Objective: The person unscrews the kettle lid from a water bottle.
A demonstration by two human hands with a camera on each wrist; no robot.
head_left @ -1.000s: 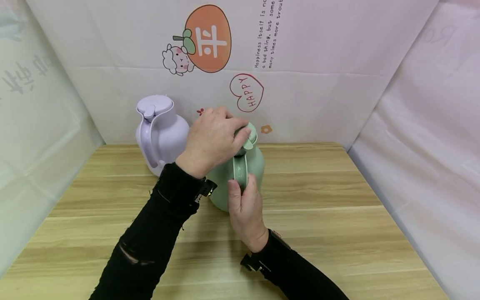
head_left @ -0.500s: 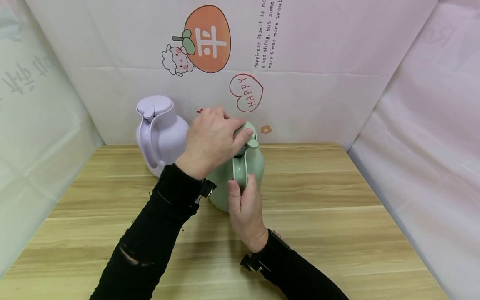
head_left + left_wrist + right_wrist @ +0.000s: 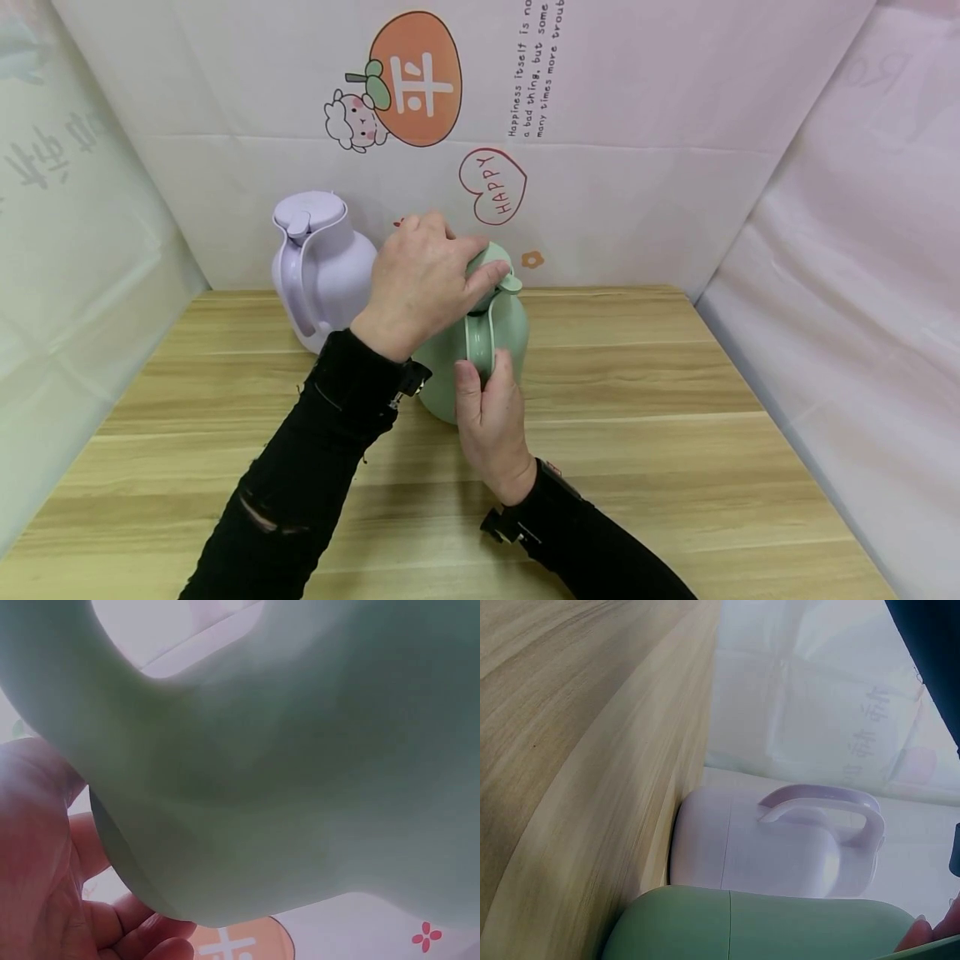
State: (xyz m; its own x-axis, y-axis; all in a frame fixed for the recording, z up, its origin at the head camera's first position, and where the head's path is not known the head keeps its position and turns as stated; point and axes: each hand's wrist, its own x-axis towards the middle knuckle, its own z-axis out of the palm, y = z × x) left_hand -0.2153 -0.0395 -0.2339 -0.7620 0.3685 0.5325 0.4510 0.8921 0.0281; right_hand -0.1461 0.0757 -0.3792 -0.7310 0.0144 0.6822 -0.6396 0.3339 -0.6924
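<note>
A green thermos jug [image 3: 513,329] stands upright on the wooden table in the head view. My left hand [image 3: 422,283] reaches over its top and grips the round lid [image 3: 489,257], thumb on the near side and fingers on the far side. The lid's tab [image 3: 511,285] points to the right of the handle [image 3: 480,337]. Lower down, my right hand [image 3: 492,429] holds that handle, its thumb on the left. In the left wrist view the jug [image 3: 247,795] fills most of the picture, with fingers curled at its top edge.
A lilac thermos jug [image 3: 337,267] of similar shape stands behind and to the left, its lid on. The wooden table [image 3: 637,467] meets a printed white cloth [image 3: 637,192] at the back, with more cloth hanging on both sides.
Under my left hand the lid has turned counterclockwise, its tab swinging right, away from the handle. The jug and my right hand have stayed in place.
</note>
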